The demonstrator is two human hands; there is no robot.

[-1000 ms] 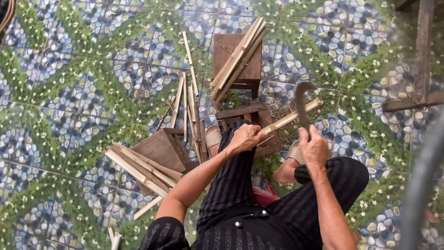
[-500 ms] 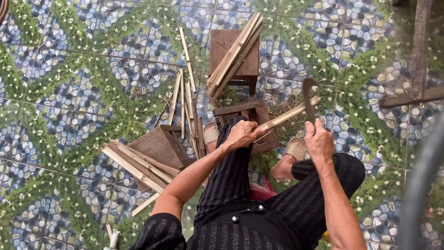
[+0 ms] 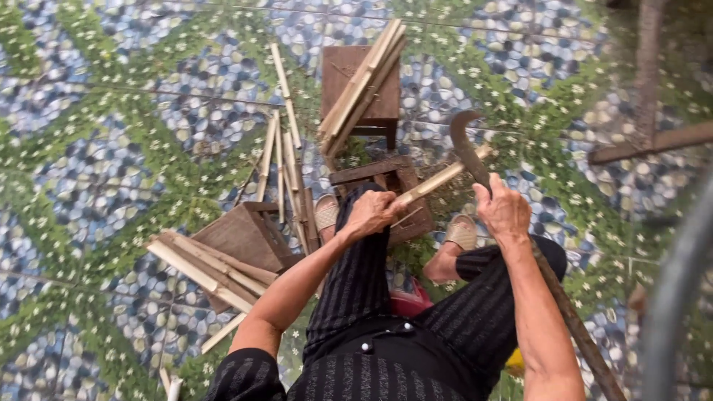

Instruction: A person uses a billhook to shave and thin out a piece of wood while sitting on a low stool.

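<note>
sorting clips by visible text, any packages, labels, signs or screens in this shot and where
None in view: no package, label, sign or screen.
Only the left hand holding a pale split bamboo strip, the right hand holding a dark curved metal blade, and low brown wooden stools on the patterned blue-green pebble-print floor.

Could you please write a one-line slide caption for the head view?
Seated person's left hand holds a bamboo strip while the right hand raises a curved blade.

A single head-worn view is aimed steeply down from close above the seated person's arms and lap, onto the patterned floor (image 3: 111, 148)
</note>
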